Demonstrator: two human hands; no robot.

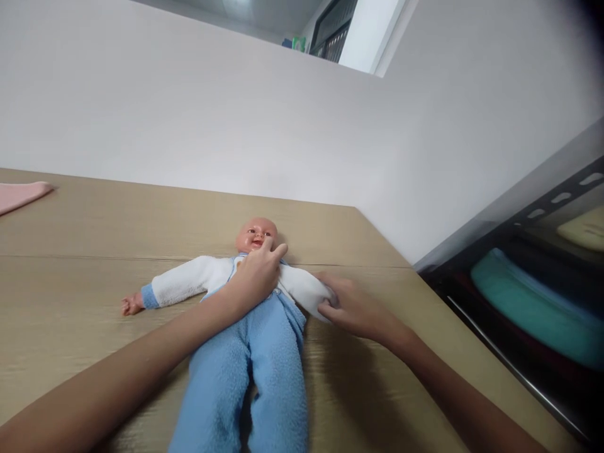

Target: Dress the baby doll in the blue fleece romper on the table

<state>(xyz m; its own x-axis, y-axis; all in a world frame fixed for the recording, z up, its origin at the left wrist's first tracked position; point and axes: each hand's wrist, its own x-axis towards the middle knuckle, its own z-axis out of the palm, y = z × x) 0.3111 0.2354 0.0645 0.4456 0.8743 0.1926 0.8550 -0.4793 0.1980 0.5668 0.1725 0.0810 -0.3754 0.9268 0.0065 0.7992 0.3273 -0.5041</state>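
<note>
A baby doll [255, 234] lies on its back on the wooden table [85, 226], dressed in a fleece suit with white sleeves and blue legs [255, 371]. My left hand [257, 274] rests on the doll's chest near its neck, fingers curled against the suit's collar. My right hand [352, 305] is closed on the end of the white sleeve [309, 290] on the right side. The doll's other arm stretches out to the left, its bare hand [128, 306] showing past a blue cuff.
A pink folded cloth [21, 194] lies at the table's far left edge. A white wall runs behind the table. On the right stands a dark metal shelf [557, 201] holding a teal item [533, 308] and a yellowish one [585, 229].
</note>
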